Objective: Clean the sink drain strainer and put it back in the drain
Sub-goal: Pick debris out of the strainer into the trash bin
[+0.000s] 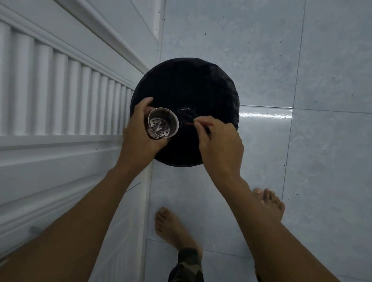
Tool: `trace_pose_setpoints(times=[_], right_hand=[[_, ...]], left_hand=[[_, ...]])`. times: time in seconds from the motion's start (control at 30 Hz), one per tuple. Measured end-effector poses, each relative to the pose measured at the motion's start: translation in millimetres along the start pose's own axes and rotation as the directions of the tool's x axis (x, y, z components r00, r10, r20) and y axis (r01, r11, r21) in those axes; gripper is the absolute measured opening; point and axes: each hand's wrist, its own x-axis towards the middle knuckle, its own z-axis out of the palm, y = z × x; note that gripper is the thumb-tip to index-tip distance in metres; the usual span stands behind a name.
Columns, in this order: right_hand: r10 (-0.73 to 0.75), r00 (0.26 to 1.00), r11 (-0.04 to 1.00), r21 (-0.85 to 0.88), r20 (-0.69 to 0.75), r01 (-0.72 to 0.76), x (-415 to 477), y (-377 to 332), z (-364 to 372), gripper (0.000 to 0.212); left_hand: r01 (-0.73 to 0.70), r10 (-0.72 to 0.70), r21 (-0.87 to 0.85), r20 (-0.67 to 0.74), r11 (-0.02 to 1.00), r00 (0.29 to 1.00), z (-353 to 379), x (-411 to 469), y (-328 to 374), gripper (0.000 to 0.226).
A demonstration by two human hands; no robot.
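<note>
At the far left stands a white panelled door [50, 86] with a band of vertical ribs across its middle, its lower edge meeting the pale grey glossy floor tiles [334, 78]. Just right of the door, a round bin lined with a black plastic bag [188, 85] sits on the tiles; its inside is too dark to tell what lies in it beyond the creased liner. Above the bin's left rim, the left hand [141, 134] is wrapped around a small cylindrical stainless-steel sink strainer [162, 123], fingers closed on its wall, the open mouth tilted toward the camera so the perforated bottom shows; a few dark specks cling inside, otherwise the cup looks nearly bare. To its right, also over the bin, the right hand [222, 143] pinches a thin red stick-like tool [191, 123] between thumb and fingertips, the tip pointing toward the strainer but apart from it. Below, two bare feet [172, 225] stand on the tiles, one leg in a camouflage trouser cuff [187, 276].
</note>
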Motion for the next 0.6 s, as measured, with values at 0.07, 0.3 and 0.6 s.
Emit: trace_pose_setpoints(times=[0.07,0.3,0.6], right_hand=[[-0.017,1.0,1.0,-0.004,-0.011,0.017,-3.4,-2.8,-10.0,0.02],[-0.061,0.998,0.998,0.001,-0.031,0.061,-15.3,-42.0,-85.2,0.021],[-0.169,0.981,0.985,0.009,-0.099,0.171,-18.4,-166.1,-271.7,0.021]], left_hand=[[0.008,-0.01,-0.043,-0.043,0.999,0.999,5.0,-9.9,9.8,0.099],[0.018,-0.043,-0.131,-0.189,0.991,0.981,-12.7,-42.9,85.9,0.101],[-0.049,-0.06,-0.278,-0.371,0.959,0.926,-116.1,-94.9,276.8,0.099]])
